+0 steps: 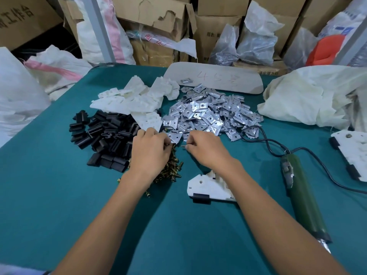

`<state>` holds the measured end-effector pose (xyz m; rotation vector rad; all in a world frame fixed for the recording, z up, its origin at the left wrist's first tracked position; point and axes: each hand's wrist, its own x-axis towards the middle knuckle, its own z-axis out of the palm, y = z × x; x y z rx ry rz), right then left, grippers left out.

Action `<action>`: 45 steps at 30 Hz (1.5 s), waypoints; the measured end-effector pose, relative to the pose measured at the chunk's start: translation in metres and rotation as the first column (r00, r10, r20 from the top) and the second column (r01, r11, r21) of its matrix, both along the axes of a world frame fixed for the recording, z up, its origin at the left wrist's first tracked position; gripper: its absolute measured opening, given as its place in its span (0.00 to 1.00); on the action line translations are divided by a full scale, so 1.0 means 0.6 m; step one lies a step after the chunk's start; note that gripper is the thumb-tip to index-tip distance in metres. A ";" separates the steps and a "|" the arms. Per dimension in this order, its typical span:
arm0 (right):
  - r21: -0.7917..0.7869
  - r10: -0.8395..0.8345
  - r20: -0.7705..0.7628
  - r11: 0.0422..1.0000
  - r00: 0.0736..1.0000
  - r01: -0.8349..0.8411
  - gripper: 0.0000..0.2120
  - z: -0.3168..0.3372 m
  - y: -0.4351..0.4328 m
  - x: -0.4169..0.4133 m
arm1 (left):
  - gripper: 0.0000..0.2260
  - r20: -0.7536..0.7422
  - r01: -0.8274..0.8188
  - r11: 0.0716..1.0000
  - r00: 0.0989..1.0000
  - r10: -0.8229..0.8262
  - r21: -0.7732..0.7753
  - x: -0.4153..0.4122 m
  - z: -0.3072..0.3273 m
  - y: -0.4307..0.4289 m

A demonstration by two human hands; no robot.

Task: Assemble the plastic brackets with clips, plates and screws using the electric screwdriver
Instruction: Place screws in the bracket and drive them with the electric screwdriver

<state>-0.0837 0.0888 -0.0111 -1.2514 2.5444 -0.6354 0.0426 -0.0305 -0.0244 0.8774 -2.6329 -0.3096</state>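
Observation:
My left hand (149, 149) is curled over the pile of brass screws (170, 169), its fingertips pinching screws at the pile's far edge. My right hand (206, 146) pinches a small screw by its fingertips just right of that. A white plastic bracket (206, 187) with a black clip (201, 197) on its near edge lies under my right forearm. Black clips (107, 135) are heaped at left, white brackets (135, 100) behind them, and metal plates (208, 114) at centre. The green electric screwdriver (303, 197) lies at right.
A finished bracket (351, 153) sits at the table's right edge, beside a white sack (309, 96). The screwdriver's black cord (266, 139) loops across the green table (59, 195). A beige board (218, 78) lies at the back. Cardboard boxes and bags crowd the far side.

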 end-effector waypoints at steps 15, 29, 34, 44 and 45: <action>-0.274 -0.354 0.198 0.875 0.914 0.398 0.08 -0.007 0.296 0.051 | 0.03 -0.053 0.119 0.984 0.990 -0.128 -0.136 -0.009 -0.004 0.024; -0.193 -0.197 -0.060 0.964 0.979 0.182 0.08 -0.014 0.301 0.061 | 0.06 -0.009 0.201 0.977 0.979 -0.202 -0.078 -0.007 0.000 -0.004; -0.292 -0.351 0.093 0.885 0.932 0.363 0.05 -0.040 0.289 0.070 | 0.09 0.128 0.188 0.980 0.976 -0.179 -0.065 -0.011 0.011 -0.020; -0.416 -0.378 0.133 0.818 0.916 0.398 0.05 -0.067 0.290 0.081 | 0.11 0.114 0.238 0.970 0.966 -0.231 -0.055 0.001 0.016 0.017; -0.419 -0.374 0.133 0.818 0.918 0.394 0.05 -0.068 0.290 0.081 | 0.14 0.164 0.217 0.975 0.965 -0.206 -0.054 0.001 0.014 0.014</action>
